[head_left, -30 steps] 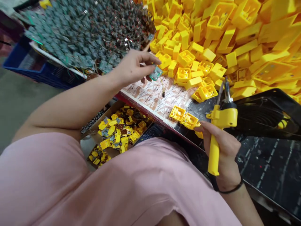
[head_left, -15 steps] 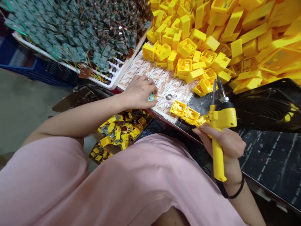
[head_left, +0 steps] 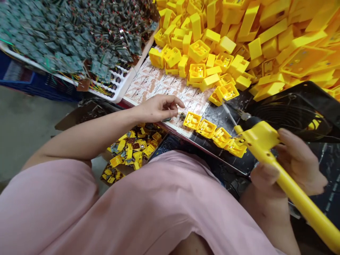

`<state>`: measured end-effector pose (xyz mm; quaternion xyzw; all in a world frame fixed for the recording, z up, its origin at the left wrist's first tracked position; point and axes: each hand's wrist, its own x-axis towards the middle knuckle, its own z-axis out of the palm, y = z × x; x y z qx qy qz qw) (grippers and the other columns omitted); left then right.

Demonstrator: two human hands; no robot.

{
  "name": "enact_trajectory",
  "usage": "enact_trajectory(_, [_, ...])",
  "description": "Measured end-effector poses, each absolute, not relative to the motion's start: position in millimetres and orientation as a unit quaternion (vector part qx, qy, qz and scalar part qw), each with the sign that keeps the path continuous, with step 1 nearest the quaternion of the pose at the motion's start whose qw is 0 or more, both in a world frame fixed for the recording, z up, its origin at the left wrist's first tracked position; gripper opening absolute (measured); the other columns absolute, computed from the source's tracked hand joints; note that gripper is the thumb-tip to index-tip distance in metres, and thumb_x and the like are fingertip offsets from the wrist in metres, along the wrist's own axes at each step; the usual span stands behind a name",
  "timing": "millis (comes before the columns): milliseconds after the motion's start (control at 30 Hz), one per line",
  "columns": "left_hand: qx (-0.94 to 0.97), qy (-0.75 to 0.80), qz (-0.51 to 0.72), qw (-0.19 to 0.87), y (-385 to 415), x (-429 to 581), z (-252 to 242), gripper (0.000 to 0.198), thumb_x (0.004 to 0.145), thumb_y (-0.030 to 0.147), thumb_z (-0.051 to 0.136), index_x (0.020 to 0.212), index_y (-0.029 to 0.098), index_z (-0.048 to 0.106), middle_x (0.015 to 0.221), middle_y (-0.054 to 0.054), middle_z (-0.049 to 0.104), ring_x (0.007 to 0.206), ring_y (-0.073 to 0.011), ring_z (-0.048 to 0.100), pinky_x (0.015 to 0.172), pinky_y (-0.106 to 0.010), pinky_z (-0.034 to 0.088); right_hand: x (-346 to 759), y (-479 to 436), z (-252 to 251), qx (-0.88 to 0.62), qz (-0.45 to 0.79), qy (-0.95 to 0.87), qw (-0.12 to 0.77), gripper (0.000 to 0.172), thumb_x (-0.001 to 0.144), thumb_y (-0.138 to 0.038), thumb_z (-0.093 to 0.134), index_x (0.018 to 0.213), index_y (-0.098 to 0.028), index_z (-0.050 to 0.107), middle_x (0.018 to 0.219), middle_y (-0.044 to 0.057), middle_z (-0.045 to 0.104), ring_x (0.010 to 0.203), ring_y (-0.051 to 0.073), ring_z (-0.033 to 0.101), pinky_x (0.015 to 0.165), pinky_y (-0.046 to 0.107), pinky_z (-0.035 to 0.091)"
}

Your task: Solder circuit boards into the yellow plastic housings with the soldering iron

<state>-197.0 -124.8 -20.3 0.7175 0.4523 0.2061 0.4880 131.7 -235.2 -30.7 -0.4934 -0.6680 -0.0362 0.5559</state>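
Note:
My right hand point(head_left: 294, 163) is wrapped round a yellow soldering gun point(head_left: 261, 140), whose metal tip points up and left over the bench. My left hand point(head_left: 160, 108) is at the bench's front edge, thumb and forefinger apart. Just beyond its fingertips lies a small dark round part point(head_left: 182, 116), partly hidden. Under the palm shows a bit of a small circuit board point(head_left: 167, 119). Several open yellow plastic cases point(head_left: 207, 128) stand in a row along the edge, between my two hands, with metal pieces inside.
A heap of yellow cases point(head_left: 199, 49) covers the back of the bench. At the left stands a white tray point(head_left: 120, 92) piled with circuit boards point(head_left: 66, 39). A black fan-like housing point(head_left: 289, 106) sits at the right. Below the edge are boxes of yellow parts point(head_left: 132, 148).
My right hand has swung right with the soldering gun, tilting it and uncovering the end of the case row. My left fingers have opened, and the round part sits nearer them.

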Motion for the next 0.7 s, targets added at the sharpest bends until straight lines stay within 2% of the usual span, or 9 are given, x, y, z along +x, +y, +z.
enact_trajectory(67, [0.731,0.455,0.192,0.471,-127.5,-192.9,-20.8,0.031,0.083,0.033,0.062,0.103,0.017,0.079,0.080,-0.004,0.075,0.068,-0.0130,0.064,0.064,-0.026,0.051,126.4,-222.5,-31.2,-0.487,-0.068,-0.601,0.630,0.048,0.097,-0.061,0.071,0.117,-0.020,0.084,0.092,0.007,0.079,0.068,0.019,0.067,0.058,0.033,0.049])
enact_trajectory(200, [0.767,0.464,0.197,0.397,-129.5,-187.2,-24.6,0.026,0.083,0.033,0.063,0.092,0.018,0.082,0.088,-0.004,0.081,0.081,-0.0157,0.072,0.081,-0.029,0.058,129.6,-206.6,-38.8,-0.520,-0.016,-0.486,0.702,0.066,0.112,-0.058,0.036,0.094,-0.018,0.085,0.072,0.006,0.068,0.076,0.021,0.068,0.064,0.034,0.049])
enact_trajectory(267, [0.796,0.452,0.198,0.350,-128.7,-186.0,-27.3,0.025,0.085,0.035,0.062,0.090,0.019,0.081,0.089,-0.005,0.082,0.085,-0.0175,0.074,0.090,-0.033,0.059,132.1,-208.2,-41.6,-0.548,0.002,-0.471,0.691,0.059,0.110,-0.052,0.042,0.089,-0.018,0.085,0.072,0.005,0.070,0.073,0.020,0.068,0.065,0.035,0.050])
enact_trajectory(367, [0.825,0.450,0.192,0.284,-124.5,-190.3,-24.1,0.027,0.089,0.036,0.059,0.091,0.020,0.080,0.092,-0.006,0.082,0.087,-0.0195,0.075,0.092,-0.036,0.059,131.6,-216.9,-40.5,-0.537,0.027,-0.505,0.675,0.031,0.093,-0.048,0.073,0.097,-0.019,0.086,0.082,0.005,0.077,0.069,0.017,0.066,0.063,0.033,0.050])
enact_trajectory(400, [0.825,0.458,0.199,0.263,-122.4,-193.4,-20.5,0.027,0.090,0.037,0.058,0.092,0.020,0.080,0.092,-0.005,0.082,0.087,-0.0198,0.075,0.090,-0.036,0.059,130.9,-219.8,-39.1,-0.526,0.045,-0.520,0.672,0.030,0.088,-0.045,0.080,0.104,-0.021,0.086,0.089,0.004,0.079,0.068,0.016,0.066,0.062,0.031,0.049])
enact_trajectory(500, [0.826,0.477,0.226,0.200,-116.6,-202.1,-8.9,0.030,0.092,0.040,0.058,0.095,0.019,0.080,0.095,-0.006,0.082,0.089,-0.0210,0.074,0.090,-0.037,0.058,129.4,-224.8,-34.3,-0.497,0.081,-0.562,0.656,0.039,0.082,-0.040,0.089,0.118,-0.027,0.083,0.105,0.004,0.081,0.063,0.013,0.066,0.054,0.027,0.049])
enact_trajectory(633, [0.852,0.458,0.175,0.184,-117.1,-196.8,-13.6,0.030,0.092,0.038,0.057,0.094,0.020,0.081,0.095,-0.006,0.081,0.090,-0.0220,0.074,0.093,-0.039,0.056,127.2,-227.1,-31.3,-0.491,0.087,-0.587,0.637,0.034,0.083,-0.034,0.090,0.115,-0.024,0.083,0.092,0.005,0.082,0.065,0.017,0.072,0.056,0.027,0.058])
enact_trajectory(700, [0.850,0.456,0.157,0.210,-120.5,-188.3,-23.7,0.028,0.091,0.036,0.058,0.096,0.021,0.081,0.094,-0.005,0.081,0.090,-0.0211,0.074,0.093,-0.038,0.056,127.0,-230.7,-32.6,-0.488,0.116,-0.621,0.602,0.041,0.081,-0.028,0.091,0.121,-0.025,0.081,0.095,0.005,0.082,0.065,0.017,0.073,0.057,0.026,0.060])
